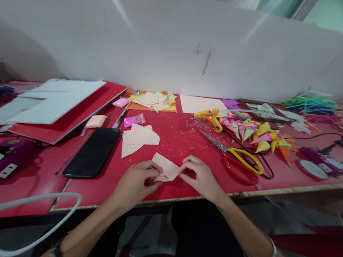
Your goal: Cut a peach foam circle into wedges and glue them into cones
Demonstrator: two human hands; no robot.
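Between both hands, just above the red tabletop point(172, 132), is a small pale peach piece of paper point(167, 167) with its lower edge curled. My left hand point(140, 179) pinches its left side, thumb and fingers together. The right corner is pinched by my right hand point(198, 176). Two more cut pieces of peach paper point(141, 139) lie flat just beyond my left hand. Scissors point(234, 155) with one yellow and one red handle rest to the right of my right hand, their blades partly apart.
A black phone point(92, 153) lies at left, near stacked white and red boards point(58, 102). Beyond the scissors are a yellow glue gun point(209, 117) and several small coloured paper cones point(262, 136). Paper scraps point(154, 100) lie at the back, below a pale wall point(151, 38).
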